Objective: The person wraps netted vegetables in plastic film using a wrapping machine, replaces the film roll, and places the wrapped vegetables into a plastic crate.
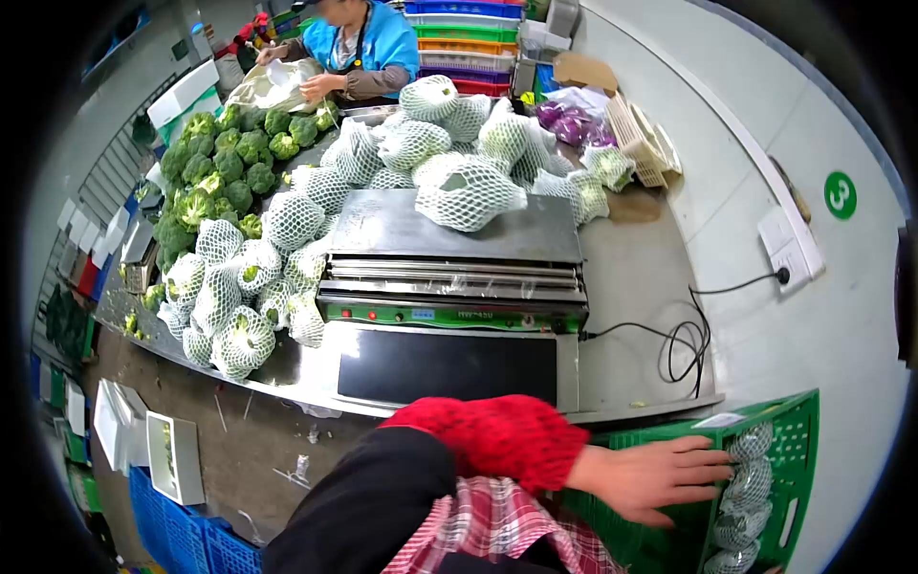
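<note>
My left hand (655, 475), in a red sleeve, reaches right over the green crate (805, 450). Its fingers are spread, with the tips beside the net-wrapped, film-covered vegetables (744, 488) lined up in the crate. Only a sliver of skin, perhaps my right hand (773, 570), shows at the bottom edge; its fingers cannot be made out. On the steel table, the wrapping machine (449, 311) has one net-sleeved vegetable (469, 194) on its top plate. Many more net-sleeved vegetables (292, 222) are piled left of and behind it, with bare broccoli (228, 158) farther left.
Across the table a person in blue (387, 43) handles a pale cloth or bag. Purple vegetables (571, 124) and a cream basket (636, 143) stand back right. A black cable (703, 335) runs to the wall socket. Blue crates (177, 526) and a white box (175, 459) are on the floor.
</note>
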The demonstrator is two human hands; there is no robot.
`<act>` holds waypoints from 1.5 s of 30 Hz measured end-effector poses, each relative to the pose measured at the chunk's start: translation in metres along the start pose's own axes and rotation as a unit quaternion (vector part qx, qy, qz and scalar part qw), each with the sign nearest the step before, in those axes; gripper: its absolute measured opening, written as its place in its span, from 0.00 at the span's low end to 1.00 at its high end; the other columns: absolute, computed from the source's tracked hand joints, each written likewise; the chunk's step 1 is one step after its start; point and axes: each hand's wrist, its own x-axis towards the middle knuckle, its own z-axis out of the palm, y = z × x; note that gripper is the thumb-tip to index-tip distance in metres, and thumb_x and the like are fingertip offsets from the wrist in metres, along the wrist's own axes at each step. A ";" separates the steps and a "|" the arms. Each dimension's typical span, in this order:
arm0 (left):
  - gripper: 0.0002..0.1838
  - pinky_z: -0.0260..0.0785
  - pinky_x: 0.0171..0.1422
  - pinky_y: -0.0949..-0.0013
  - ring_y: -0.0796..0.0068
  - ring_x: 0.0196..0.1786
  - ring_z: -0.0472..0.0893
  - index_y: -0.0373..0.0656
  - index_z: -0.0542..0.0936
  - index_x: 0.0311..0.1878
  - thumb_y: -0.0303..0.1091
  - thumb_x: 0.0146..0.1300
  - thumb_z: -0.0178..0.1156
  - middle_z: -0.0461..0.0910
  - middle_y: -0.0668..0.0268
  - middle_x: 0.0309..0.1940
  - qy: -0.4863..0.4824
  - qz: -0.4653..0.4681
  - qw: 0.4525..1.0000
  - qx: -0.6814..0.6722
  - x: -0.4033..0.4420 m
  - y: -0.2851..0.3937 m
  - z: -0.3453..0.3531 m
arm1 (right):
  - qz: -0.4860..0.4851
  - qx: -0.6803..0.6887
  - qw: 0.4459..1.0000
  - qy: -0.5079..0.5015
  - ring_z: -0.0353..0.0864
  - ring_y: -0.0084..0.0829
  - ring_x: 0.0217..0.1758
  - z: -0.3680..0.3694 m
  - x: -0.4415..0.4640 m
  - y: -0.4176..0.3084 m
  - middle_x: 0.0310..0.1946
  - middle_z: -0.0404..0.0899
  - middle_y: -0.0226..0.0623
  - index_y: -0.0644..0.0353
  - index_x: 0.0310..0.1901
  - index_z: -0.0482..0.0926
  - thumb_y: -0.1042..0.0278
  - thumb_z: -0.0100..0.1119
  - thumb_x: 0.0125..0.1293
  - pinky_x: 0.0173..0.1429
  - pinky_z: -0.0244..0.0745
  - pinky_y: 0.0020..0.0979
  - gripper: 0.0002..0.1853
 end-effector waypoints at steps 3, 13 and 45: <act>0.29 0.62 0.66 0.46 0.48 0.64 0.70 0.38 0.72 0.56 0.45 0.55 0.65 0.70 0.50 0.61 0.028 -0.129 0.982 0.137 -0.077 -0.001 -0.060 | -0.224 0.384 0.890 0.101 0.72 0.40 0.63 -0.002 0.068 -0.167 0.61 0.73 0.49 0.68 0.63 0.70 0.58 0.50 0.74 0.68 0.65 0.34 0.24; 0.21 0.76 0.44 0.64 0.60 0.40 0.82 0.38 0.78 0.50 0.42 0.60 0.67 0.81 0.56 0.40 0.188 -0.488 0.822 0.223 -0.230 0.070 -0.189 | -0.592 0.451 0.556 -0.370 0.79 0.25 0.40 -0.125 -0.332 -0.768 0.38 0.81 0.41 0.74 0.55 0.72 0.55 0.65 0.64 0.47 0.75 0.28 0.29; 0.38 0.75 0.50 0.67 0.65 0.48 0.82 0.29 0.66 0.65 0.48 0.62 0.66 0.78 0.45 0.53 0.415 -0.612 0.661 0.128 -0.221 -0.026 -0.328 | -0.589 0.550 0.450 -0.384 0.68 0.52 0.67 -0.097 -0.447 -0.833 0.65 0.66 0.61 0.70 0.67 0.62 0.49 0.52 0.70 0.70 0.61 0.40 0.34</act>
